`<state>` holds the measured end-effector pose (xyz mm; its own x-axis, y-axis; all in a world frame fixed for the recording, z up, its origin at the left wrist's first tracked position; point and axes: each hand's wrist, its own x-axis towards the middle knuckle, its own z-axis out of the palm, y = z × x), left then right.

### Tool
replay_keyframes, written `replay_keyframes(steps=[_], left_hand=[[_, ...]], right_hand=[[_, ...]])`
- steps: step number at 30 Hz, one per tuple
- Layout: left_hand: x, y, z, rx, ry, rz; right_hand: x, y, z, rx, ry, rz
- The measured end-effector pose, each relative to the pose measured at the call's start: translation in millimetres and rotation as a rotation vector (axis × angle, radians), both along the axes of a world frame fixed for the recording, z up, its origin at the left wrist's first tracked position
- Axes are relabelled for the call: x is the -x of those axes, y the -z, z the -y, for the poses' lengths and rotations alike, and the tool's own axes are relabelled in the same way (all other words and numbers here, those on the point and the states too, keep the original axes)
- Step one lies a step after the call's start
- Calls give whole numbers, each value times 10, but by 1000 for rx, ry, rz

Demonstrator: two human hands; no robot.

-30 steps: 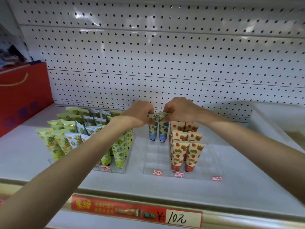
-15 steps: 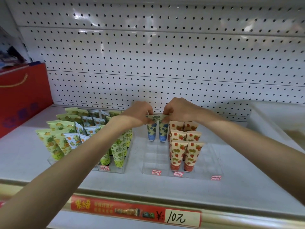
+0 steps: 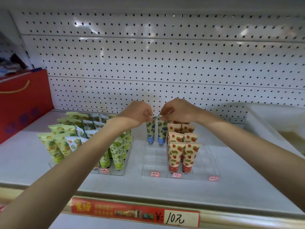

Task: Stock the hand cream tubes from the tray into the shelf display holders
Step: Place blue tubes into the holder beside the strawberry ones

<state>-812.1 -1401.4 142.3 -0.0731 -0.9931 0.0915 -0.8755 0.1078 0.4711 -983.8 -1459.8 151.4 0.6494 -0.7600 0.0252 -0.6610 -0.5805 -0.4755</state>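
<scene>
Two blue-flowered hand cream tubes stand cap down, side by side, at the back of a clear display holder (image 3: 179,175). My left hand (image 3: 137,113) pinches the top edge of the left blue tube (image 3: 151,132). My right hand (image 3: 177,109) pinches the top of the right blue tube (image 3: 162,133). Several strawberry tubes (image 3: 183,156) fill the column just right of them. The holder's front slots below the blue tubes are bare.
A second clear holder (image 3: 113,172) on the left holds several green, pineapple and orange tubes. A red gift bag (image 3: 21,103) stands at far left. A white tray (image 3: 270,129) sits at right. White pegboard backs the shelf; a price strip (image 3: 137,212) runs along the front.
Both hands stay at the tops of the two blue tubes; the tubes have settled slightly lower into the back slots. Otherwise little has moved.
</scene>
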Motion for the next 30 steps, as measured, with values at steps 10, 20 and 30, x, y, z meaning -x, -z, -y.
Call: replay_keyframes(steps=[10,20,30], left_hand=[[-107,-336,-379,338,-139,54],[-15,-264,-798,432,-204,434],[451,-141,-903,409,-129,471]], right_hand=[[194,-249,-197,145,63,440],[519,-241,-749,414,279,102],[1143,17,-1324,528,499,-225]])
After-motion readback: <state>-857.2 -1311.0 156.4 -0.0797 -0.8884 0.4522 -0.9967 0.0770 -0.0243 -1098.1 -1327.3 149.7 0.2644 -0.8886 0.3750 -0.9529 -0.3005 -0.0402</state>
